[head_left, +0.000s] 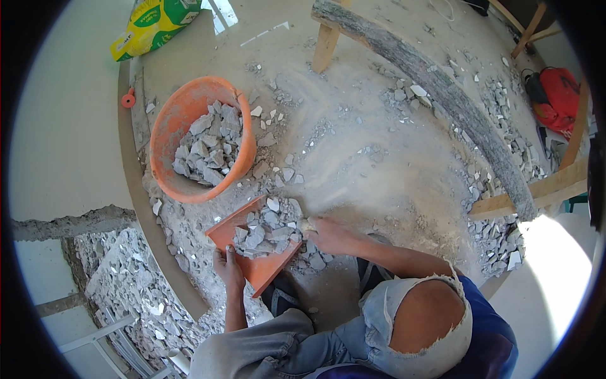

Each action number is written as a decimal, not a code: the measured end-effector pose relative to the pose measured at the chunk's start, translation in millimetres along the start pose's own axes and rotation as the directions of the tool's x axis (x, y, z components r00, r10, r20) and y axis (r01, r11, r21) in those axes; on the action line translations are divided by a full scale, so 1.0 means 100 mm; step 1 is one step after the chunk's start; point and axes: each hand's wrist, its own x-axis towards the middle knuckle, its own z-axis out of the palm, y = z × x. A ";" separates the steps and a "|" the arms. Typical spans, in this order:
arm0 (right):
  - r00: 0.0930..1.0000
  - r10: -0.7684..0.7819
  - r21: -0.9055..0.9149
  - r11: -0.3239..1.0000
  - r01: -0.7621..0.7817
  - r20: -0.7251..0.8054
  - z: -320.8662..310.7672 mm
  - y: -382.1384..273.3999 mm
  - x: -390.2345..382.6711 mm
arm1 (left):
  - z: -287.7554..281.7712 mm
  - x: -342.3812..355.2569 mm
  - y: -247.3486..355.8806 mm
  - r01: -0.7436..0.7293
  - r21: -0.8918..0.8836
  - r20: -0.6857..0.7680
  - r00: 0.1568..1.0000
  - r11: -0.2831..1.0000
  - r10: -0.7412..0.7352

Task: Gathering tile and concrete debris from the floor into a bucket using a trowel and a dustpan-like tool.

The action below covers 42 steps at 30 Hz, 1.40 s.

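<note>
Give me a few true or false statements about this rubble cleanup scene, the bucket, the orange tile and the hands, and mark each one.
1. The round orange plastic bucket holds grey rubble pieces. True.
2. The left hand grips the flat orange tile at its near edge. True.
3. The flat orange tile is bare. False: a heap of grey broken chunks lies on it.
4. The right hand rests inside the bucket. False: it is at the tile's right edge, against the chunks, apart from the bucket.
5. A yellow and green sack lies beyond the bucket. True.
</note>
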 end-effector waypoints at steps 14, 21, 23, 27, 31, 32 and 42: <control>0.920 -0.073 -0.240 0.971 -0.023 -0.386 -1.38 0.04 0.94 | -0.37 -0.03 -0.17 0.133 -0.271 -0.113 0.979 0.953 -0.169; 0.908 -0.278 -0.511 0.855 0.086 -0.313 -1.31 -0.27 1.07 | -0.32 0.11 -0.24 0.108 -0.162 -0.131 0.983 0.981 -0.130; 0.969 -0.166 -0.524 0.851 0.047 -0.182 -1.22 -0.34 0.89 | -0.32 0.12 -0.22 0.122 -0.088 -0.125 0.983 0.989 -0.133; 0.949 -0.301 -0.481 0.848 0.222 -0.093 -0.65 -0.19 0.61 | -0.21 0.17 -0.16 0.124 -0.149 -0.100 0.985 0.981 -0.140; 0.886 -0.464 -0.391 0.820 0.417 -0.028 -0.21 -0.23 0.34 | -0.27 0.18 -0.07 0.119 -0.084 -0.113 0.985 0.989 -0.128; 0.881 -0.461 -0.360 0.844 0.398 -0.108 -0.25 -0.19 0.27 | -0.27 0.18 -0.04 0.124 -0.119 -0.104 0.985 0.985 -0.137; 0.972 -0.171 -0.173 0.974 0.143 -0.158 -0.19 0.13 0.39 | -0.20 0.18 -0.12 0.127 -0.276 0.012 0.992 0.953 -0.129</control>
